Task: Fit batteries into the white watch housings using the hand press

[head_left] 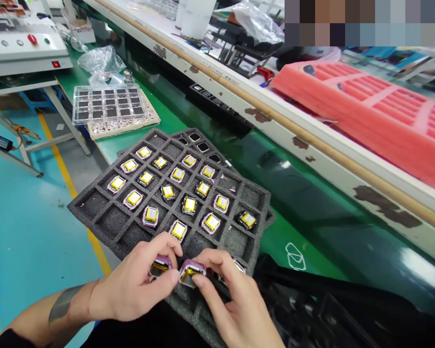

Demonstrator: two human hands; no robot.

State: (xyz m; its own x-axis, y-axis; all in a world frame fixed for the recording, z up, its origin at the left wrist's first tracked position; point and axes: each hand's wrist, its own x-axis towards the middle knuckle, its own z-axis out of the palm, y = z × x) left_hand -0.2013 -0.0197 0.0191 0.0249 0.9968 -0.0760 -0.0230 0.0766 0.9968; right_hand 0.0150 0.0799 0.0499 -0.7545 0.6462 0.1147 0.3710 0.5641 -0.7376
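Note:
Over the near edge of a grey foam tray (105, 224), both my hands are closed with curled fingers. My right hand (235, 295) pinches a purple-rimmed watch case (193, 273) between thumb and fingers; a dark face and a yellow strip show in it. My left hand (137, 280) curls round another purple-rimmed watch case (159, 267), partly covered by its fingers. Its thumb tip comes close to the case in my right hand. Several watch cases with yellow-edged battery cells (151, 215) lie in the tray's compartments. Another case (238, 265) is partly hidden behind my right hand.
Beneath the foam tray lies a second dark tray (202, 146) with black frames. Clear plastic trays (108, 102) and a crumpled bag (100, 63) are farther back on the green bench. A white machine (25, 46) stands left; pink foam (366, 104) lies beyond the ledge.

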